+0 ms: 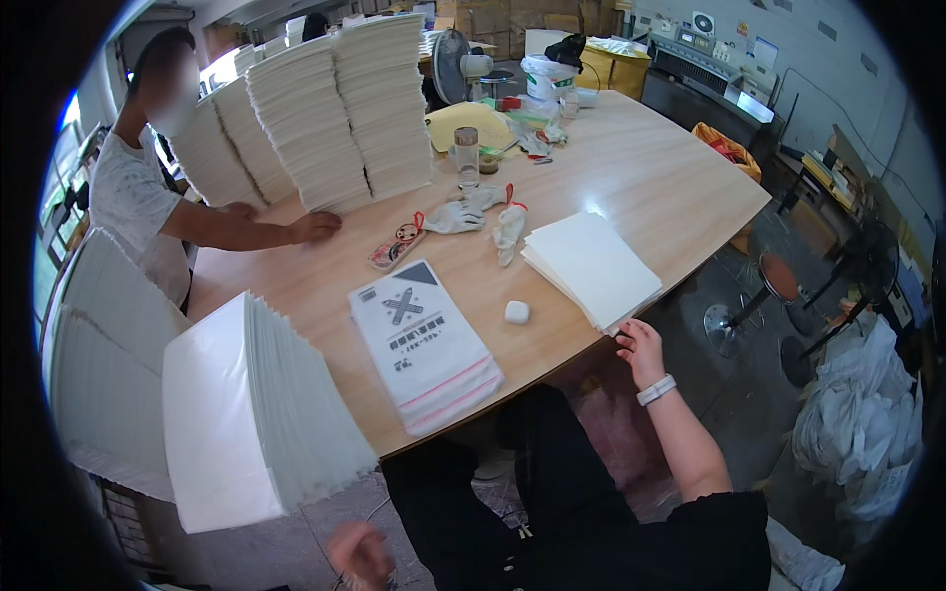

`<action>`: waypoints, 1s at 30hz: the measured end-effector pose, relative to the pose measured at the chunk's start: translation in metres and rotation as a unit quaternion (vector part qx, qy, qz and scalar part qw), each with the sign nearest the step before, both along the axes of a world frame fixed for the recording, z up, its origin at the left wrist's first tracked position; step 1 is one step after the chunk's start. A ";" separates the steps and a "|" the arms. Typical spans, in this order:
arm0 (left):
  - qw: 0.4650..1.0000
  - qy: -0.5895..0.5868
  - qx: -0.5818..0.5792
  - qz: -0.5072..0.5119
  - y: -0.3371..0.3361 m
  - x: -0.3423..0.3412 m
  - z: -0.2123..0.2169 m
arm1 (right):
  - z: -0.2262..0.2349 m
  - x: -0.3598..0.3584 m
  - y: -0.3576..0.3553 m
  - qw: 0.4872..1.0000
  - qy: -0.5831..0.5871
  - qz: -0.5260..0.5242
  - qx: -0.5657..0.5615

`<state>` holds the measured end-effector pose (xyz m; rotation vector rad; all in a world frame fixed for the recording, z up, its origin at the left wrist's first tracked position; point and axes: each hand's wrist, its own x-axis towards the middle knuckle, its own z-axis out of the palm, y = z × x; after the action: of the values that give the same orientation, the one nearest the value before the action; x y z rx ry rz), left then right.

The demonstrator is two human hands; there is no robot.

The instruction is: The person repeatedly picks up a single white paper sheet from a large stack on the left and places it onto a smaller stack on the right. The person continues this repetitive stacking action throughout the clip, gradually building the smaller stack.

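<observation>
My right hand, with a white band at the wrist, is at the near corner of a small stack of white paper sheets by the table's right edge. Its curled fingertips pinch that corner. My left hand hangs below the table's front edge, smeared by motion, so its fingers cannot be read. Between the hands lies a pile of printed clear plastic bags with pink lines along one end. A small white rounded case sits between the bags and the paper.
Plastic-wrapped paper stacks stand at the left edge; tall paper piles rise behind. A co-worker's hand rests on the table. White gloves, a phone and a glass jar lie farther back. A stool stands right.
</observation>
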<state>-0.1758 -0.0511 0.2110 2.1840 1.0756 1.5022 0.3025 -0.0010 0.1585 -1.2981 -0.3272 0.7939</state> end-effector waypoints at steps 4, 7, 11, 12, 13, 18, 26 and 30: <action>0.989 0.033 -0.136 -0.055 0.057 0.077 -0.021 | 0.005 0.033 0.000 0.997 0.065 0.039 -0.008; 0.969 0.078 -0.226 -0.060 0.096 0.098 -0.045 | -0.001 0.039 0.011 0.990 0.128 0.060 0.013; 0.978 0.194 -0.076 0.023 0.148 0.127 -0.061 | -0.004 0.051 0.028 0.977 0.205 0.039 0.042; 0.970 0.232 -0.034 0.066 0.162 0.134 -0.068 | -0.007 0.063 0.034 0.975 0.212 0.045 0.048; 0.948 0.302 -0.072 0.076 0.175 0.139 -0.079 | 0.008 0.062 0.040 0.979 0.197 0.046 0.035; 0.853 0.507 -0.086 0.092 0.216 0.156 -0.102 | -0.004 0.100 0.057 0.997 0.047 0.052 0.044; 0.905 0.409 -0.107 0.053 0.220 0.138 -0.110 | 0.032 -0.018 -0.028 0.972 -0.071 0.221 0.039; 0.942 0.324 -0.083 0.039 0.210 0.117 -0.128 | -0.010 -0.052 -0.041 0.925 0.106 0.366 -0.009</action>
<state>-0.0592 0.1591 0.0834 2.5944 1.4244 0.6660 0.2508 -0.0417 0.1486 -1.0840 -0.6466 1.5587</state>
